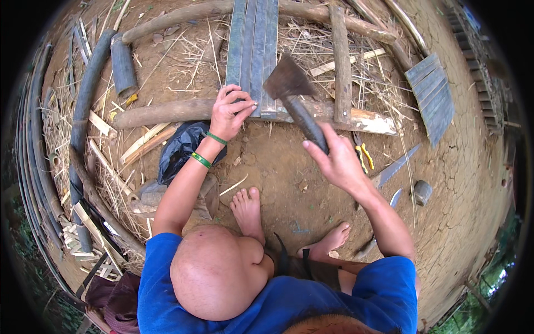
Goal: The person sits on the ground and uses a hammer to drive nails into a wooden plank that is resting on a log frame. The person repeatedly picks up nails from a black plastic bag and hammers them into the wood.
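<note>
My right hand [342, 161] grips the dark handle of a hatchet [289, 80]; its broad wedge-shaped metal head is raised and slightly blurred. Just left of the hatchet, my left hand [231, 114] is closed in a pinch at the near end of the grey-green bamboo slats [247, 50]. A small shiny tip at its fingers looks like a nail [255, 104], mostly hidden by them. Side by side, the slats run away from me and rest across a near log [167, 113] and a far log [178, 16].
Yellow-handled pliers [362, 156], a hand saw [395, 166] and a knife [395, 197] lie on the dirt to the right. A black plastic bag [186, 150] is below my left wrist. Bamboo poles [89, 111] line the left; a slatted panel [431, 97] stands far right.
</note>
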Demonstrator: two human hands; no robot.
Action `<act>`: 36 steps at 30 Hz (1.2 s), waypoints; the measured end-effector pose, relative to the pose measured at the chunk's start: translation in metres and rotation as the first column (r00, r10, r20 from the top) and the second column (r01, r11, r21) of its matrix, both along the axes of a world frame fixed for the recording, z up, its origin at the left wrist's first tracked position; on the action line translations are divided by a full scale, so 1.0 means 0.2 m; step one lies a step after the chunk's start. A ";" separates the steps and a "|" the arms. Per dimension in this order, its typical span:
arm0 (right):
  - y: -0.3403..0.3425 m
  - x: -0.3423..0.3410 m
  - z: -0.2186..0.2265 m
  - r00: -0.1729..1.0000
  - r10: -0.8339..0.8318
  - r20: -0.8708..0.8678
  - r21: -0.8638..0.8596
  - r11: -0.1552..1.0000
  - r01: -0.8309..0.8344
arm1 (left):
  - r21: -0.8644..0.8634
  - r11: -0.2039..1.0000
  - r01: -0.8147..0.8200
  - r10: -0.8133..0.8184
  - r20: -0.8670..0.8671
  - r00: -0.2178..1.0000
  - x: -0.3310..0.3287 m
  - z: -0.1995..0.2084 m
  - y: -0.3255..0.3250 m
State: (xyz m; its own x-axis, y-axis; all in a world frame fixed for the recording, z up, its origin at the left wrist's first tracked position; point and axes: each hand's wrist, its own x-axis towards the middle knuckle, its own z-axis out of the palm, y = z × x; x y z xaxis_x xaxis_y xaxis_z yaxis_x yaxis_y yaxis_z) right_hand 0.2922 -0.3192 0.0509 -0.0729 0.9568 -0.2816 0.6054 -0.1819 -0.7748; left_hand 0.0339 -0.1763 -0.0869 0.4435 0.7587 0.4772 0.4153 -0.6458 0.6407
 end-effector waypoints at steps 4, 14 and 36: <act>0.01 -0.06 -0.07 0.997 0.044 0.062 0.056 0.997 -0.048 | -0.005 1.000 0.003 -0.003 0.025 1.000 0.00 0.01 -0.01; 0.00 -0.21 -0.13 0.997 -0.010 0.082 0.096 0.995 0.002 | -0.016 1.000 0.001 0.000 0.007 1.000 -0.01 0.02 -0.01; 0.02 -0.16 0.05 0.997 -0.072 0.029 -0.044 0.996 0.073 | -0.113 0.993 0.033 -0.030 0.027 0.999 -0.03 0.04 0.00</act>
